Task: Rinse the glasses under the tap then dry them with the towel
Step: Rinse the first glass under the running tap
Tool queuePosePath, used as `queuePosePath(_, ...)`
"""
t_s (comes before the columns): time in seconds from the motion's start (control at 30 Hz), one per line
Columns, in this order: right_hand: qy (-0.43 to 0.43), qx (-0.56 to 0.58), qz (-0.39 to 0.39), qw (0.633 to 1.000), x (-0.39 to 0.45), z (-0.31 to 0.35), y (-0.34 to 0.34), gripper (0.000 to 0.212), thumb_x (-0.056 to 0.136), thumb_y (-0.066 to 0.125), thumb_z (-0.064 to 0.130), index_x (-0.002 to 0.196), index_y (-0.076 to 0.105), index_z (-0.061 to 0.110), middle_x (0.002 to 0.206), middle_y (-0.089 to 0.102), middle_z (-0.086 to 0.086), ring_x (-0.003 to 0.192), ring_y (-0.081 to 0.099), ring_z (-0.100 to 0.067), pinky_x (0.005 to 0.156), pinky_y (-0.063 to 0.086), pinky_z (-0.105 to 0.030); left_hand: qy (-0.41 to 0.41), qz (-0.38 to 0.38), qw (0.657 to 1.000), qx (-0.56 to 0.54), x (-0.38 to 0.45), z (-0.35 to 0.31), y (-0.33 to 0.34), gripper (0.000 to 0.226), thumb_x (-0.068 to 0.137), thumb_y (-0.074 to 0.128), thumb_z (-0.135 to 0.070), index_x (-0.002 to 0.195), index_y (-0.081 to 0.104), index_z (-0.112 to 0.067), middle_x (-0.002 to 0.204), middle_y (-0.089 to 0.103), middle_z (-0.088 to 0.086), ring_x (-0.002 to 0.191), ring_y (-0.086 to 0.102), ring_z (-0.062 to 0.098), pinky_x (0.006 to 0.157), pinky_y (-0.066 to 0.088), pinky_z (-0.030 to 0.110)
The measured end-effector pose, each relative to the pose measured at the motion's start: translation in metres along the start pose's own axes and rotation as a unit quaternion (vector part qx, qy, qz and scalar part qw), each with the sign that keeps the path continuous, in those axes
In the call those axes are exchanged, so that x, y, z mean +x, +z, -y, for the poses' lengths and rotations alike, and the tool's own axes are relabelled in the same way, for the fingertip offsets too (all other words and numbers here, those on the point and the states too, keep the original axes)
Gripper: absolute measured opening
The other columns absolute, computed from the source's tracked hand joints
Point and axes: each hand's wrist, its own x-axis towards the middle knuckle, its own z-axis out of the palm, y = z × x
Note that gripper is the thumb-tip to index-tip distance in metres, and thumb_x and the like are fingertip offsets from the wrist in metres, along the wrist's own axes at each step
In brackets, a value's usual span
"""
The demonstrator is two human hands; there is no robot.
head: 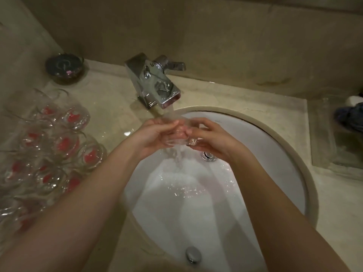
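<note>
A beige stone desk surrounds the white sink. Under the tap, above the sink, I cup one glass in both hands, left hand and right hand curled round it. Wet, slippery, fragile: hold its sides. More glasses wait left of the sink.

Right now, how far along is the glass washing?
Early or midway, it seems. Both hands, left and right, hold one glass under the running tap. A cluster of glasses waits on the counter; whether they are rinsed is unclear. No towel drying shows yet.
</note>
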Motion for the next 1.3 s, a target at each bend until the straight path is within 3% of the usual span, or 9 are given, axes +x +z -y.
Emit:
queuePosePath(0.07,-0.022,0.007,-0.012,1.000,0.001,-0.006,-0.001,0.034,0.084,0.071,0.007,0.114,0.060,0.019,0.115,0.061,-0.010,0.092,0.067,-0.023,0.081,0.056,-0.033,0.011,0.010,1.000,0.013,-0.001,0.001,-0.003,0.032,0.069,0.067,-0.015,0.101,0.069,-0.009,0.074,0.074,0.000,0.067,0.070,0.010,0.069,0.055,0.028)
queuePosePath(0.23,0.040,0.025,-0.033,0.998,0.000,-0.004,0.013,0.058,0.093,0.051,0.051,0.111,0.065,-0.002,0.100,0.064,-0.019,0.080,0.069,-0.028,0.071,0.059,-0.031,0.039,0.026,0.998,0.052,0.000,0.008,-0.010,0.031,0.068,0.069,-0.018,0.098,0.072,-0.013,0.086,0.076,0.003,0.080,0.072,0.012,0.078,0.051,0.027)
queuePosePath(0.37,-0.028,0.041,-0.031,0.998,0.001,-0.008,0.011,0.021,0.092,0.063,0.019,0.111,0.063,0.012,0.097,0.066,-0.013,0.084,0.067,-0.025,0.074,0.057,-0.027,0.049,0.009,0.999,0.020,0.003,0.007,-0.010,0.028,0.068,0.069,-0.024,0.094,0.070,-0.013,0.087,0.071,0.004,0.083,0.067,0.016,0.080,0.051,0.032)
queuePosePath(0.53,-0.072,0.079,-0.061,0.992,-0.005,-0.016,0.015,0.036,0.085,0.068,0.008,0.116,0.050,0.012,0.101,0.065,-0.006,0.086,0.066,-0.023,0.079,0.055,-0.032,0.099,0.012,0.992,0.076,0.001,0.010,-0.001,0.013,0.080,0.070,-0.011,0.093,0.070,-0.009,0.074,0.074,-0.003,0.072,0.071,0.007,0.069,0.055,0.021)
queuePosePath(0.73,-0.078,0.135,-0.123,0.980,0.002,-0.036,0.040,0.056,0.094,0.055,0.039,0.118,0.050,-0.011,0.084,0.060,-0.016,0.066,0.061,-0.022,0.066,0.058,-0.035,0.185,-0.164,0.968,0.045,0.013,0.040,0.020,0.046,0.065,0.087,-0.035,0.104,0.068,-0.023,0.105,0.070,-0.005,0.101,0.066,0.011,0.084,0.051,0.026)
queuePosePath(0.87,-0.058,0.197,-0.088,0.975,0.002,-0.043,0.057,0.047,0.098,0.040,0.048,0.086,0.067,0.010,0.090,0.063,-0.026,0.083,0.063,-0.030,0.078,0.059,-0.041,0.198,-0.218,0.952,-0.082,0.015,0.049,0.030,0.058,0.063,0.083,-0.034,0.112,0.057,-0.023,0.118,0.063,0.000,0.099,0.066,0.009,0.075,0.052,0.018)
queuePosePath(0.97,-0.056,0.153,-0.121,0.979,0.005,-0.045,0.064,0.051,0.099,0.037,0.052,0.096,0.067,0.011,0.104,0.068,-0.026,0.098,0.066,-0.030,0.094,0.050,-0.046,0.177,-0.218,0.952,-0.122,0.019,0.052,0.027,0.066,0.068,0.082,-0.040,0.124,0.056,-0.015,0.115,0.069,0.006,0.094,0.071,0.019,0.079,0.058,0.035)
queuePosePath(1.13,-0.084,0.053,-0.203,0.974,0.017,-0.043,0.069,0.075,0.063,0.058,0.072,0.113,0.047,0.016,0.104,0.068,-0.008,0.094,0.071,-0.023,0.086,0.057,-0.047,0.176,-0.220,0.956,-0.077,0.021,0.054,0.026,0.063,0.068,0.078,-0.055,0.119,0.057,-0.023,0.117,0.069,0.008,0.097,0.071,0.028,0.082,0.058,0.048)
queuePosePath(1.3,-0.062,0.151,-0.106,0.981,0.025,-0.045,0.067,0.055,0.092,0.035,0.064,0.109,0.067,0.023,0.109,0.073,-0.003,0.100,0.069,-0.020,0.101,0.047,-0.048,0.185,-0.216,0.952,-0.113,0.019,0.054,0.027,0.042,0.088,0.069,-0.030,0.126,0.057,-0.018,0.116,0.069,0.004,0.100,0.070,0.021,0.082,0.059,0.034)
